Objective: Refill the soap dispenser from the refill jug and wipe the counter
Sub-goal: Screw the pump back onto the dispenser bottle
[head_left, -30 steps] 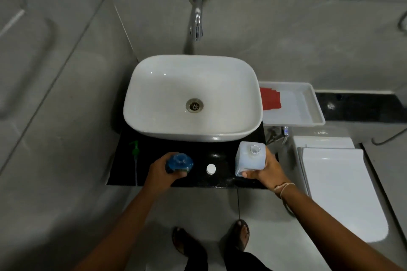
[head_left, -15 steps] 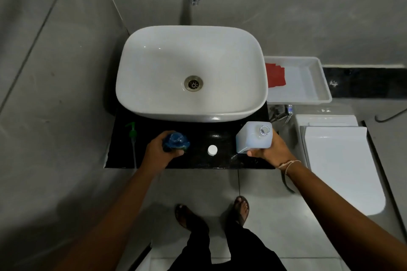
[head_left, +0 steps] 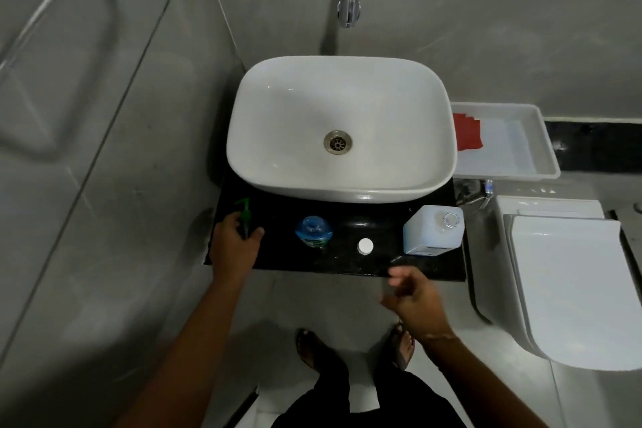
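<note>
Left hand (head_left: 236, 247) pinching green pump (head_left: 246, 217) at table's (head_left: 347, 264) left edge; right hand (head_left: 415, 299) loose, empty. Seat pump squarely into blue bottle (head_left: 313, 231).

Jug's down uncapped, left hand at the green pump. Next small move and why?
Probably lift the green pump with the left hand and seat it in the blue dispenser, which stands open. The refill jug sits uncapped, its white cap loose; the right hand is free.

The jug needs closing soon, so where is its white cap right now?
In the head view, the white cap lies on the black counter near its front edge, between the blue soap dispenser to its left and the refill jug to its right, touching neither.
</note>
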Demonstrator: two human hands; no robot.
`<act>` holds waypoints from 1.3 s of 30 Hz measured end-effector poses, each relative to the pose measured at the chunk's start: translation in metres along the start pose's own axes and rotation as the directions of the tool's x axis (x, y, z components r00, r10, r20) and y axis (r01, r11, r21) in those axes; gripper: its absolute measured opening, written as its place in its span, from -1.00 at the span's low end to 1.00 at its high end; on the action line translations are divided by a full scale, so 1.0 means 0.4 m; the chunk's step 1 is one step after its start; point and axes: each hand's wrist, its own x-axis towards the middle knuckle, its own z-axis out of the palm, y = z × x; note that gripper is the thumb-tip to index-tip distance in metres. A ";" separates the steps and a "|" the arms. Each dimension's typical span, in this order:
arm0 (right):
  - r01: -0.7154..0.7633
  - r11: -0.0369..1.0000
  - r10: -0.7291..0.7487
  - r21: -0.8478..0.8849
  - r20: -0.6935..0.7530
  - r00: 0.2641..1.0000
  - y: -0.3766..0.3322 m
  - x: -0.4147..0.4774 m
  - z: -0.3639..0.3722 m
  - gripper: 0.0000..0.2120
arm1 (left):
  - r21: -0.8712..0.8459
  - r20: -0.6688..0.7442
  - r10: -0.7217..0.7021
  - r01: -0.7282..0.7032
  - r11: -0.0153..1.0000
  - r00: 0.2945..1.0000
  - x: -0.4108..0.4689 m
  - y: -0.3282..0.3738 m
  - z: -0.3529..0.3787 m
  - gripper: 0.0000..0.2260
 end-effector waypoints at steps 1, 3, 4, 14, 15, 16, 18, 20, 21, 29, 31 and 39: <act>0.055 0.998 -0.055 0.019 0.027 0.998 -0.030 0.012 0.041 -0.50 | 0.033 0.021 -0.022 0.021 0.999 1.000 0.021 0.013 0.000 -0.42; 0.153 0.988 -0.154 0.016 0.060 0.986 -0.082 0.051 0.114 -0.38 | 0.122 0.047 -0.059 0.052 0.991 0.997 0.059 0.036 0.007 -0.38; 0.196 0.980 -0.194 -0.015 0.075 0.978 -0.102 0.076 0.144 -0.32 | 0.167 0.051 -0.083 0.073 0.983 0.995 0.076 0.043 0.012 -0.39; 0.415 0.872 -0.396 -0.259 0.124 0.910 -0.145 0.204 0.261 -0.35 | 0.310 -0.039 -0.044 0.054 0.949 0.998 0.102 0.033 0.003 -0.83; 0.426 0.863 -0.410 -0.271 0.117 0.905 -0.148 0.208 0.262 -0.41 | 0.274 -0.052 -0.015 0.029 0.961 0.999 0.093 0.038 -0.011 -0.80; 0.426 0.860 -0.410 -0.282 0.115 0.905 -0.150 0.210 0.262 -0.44 | 0.206 -0.066 0.012 0.002 0.979 0.998 0.080 0.047 -0.027 -0.75; 0.416 0.860 -0.399 -0.295 0.117 0.909 -0.155 0.212 0.258 -0.46 | 0.040 -0.088 0.066 -0.063 0.997 0.994 0.042 0.075 -0.067 -0.66; 0.423 0.850 -0.403 -0.313 0.128 0.906 -0.158 0.212 0.254 -0.46 | -0.100 -0.113 0.121 -0.133 0.986 0.986 -0.005 0.118 -0.110 -0.61; 0.426 0.845 -0.404 -0.324 0.135 0.905 -0.158 0.213 0.253 -0.46 | -0.181 -0.121 0.149 -0.170 0.969 0.981 -0.030 0.144 -0.126 -0.60; 0.403 0.824 -0.380 -0.398 0.140 0.914 -0.158 0.211 0.247 -0.42 | -0.440 -0.157 0.344 -0.377 0.815 0.926 -0.134 0.302 -0.100 -0.60; 0.387 0.826 -0.358 -0.409 0.149 0.922 -0.157 0.211 0.247 -0.40 | -0.438 -0.164 0.349 -0.385 0.812 0.923 -0.135 0.301 -0.084 -0.59; 0.386 0.829 -0.354 -0.405 0.155 0.923 -0.155 0.213 0.249 -0.40 | -0.461 -0.189 0.397 -0.438 0.772 0.898 -0.141 0.312 -0.059 -0.63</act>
